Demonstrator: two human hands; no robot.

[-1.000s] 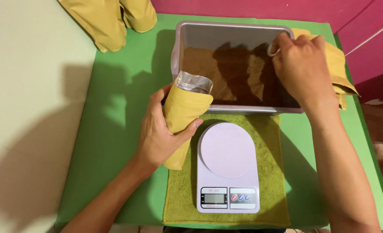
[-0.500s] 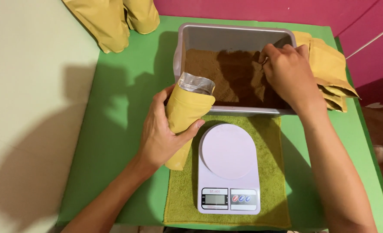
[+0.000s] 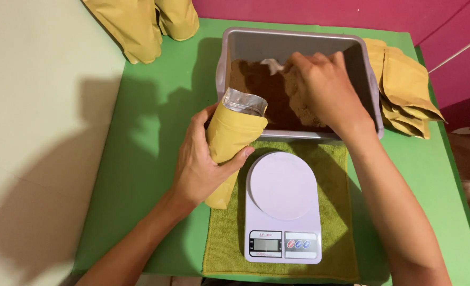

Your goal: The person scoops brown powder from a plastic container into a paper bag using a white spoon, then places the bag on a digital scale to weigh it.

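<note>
My left hand (image 3: 200, 161) grips a yellow stand-up pouch (image 3: 231, 136) with a silver-lined open mouth, held tilted beside the near left corner of a grey plastic tub (image 3: 229, 50). The tub holds brown powder (image 3: 256, 90). My right hand (image 3: 325, 90) is inside the tub, closed on a small pale scoop (image 3: 273, 65) whose tip shows past my fingers over the powder. A white digital kitchen scale (image 3: 282, 204) stands in front of the tub on a green towel (image 3: 335, 212), with nothing on its round platform.
Everything rests on a green table top (image 3: 139, 159). Filled yellow pouches (image 3: 139, 24) lie at the far left, and a stack of flat empty ones (image 3: 407, 90) lies right of the tub. A pale wall is left, a magenta surface behind.
My right hand has moved from the tub's far right rim leftward and down into the tub with the scoop. The left hand and pouch have hardly moved.
</note>
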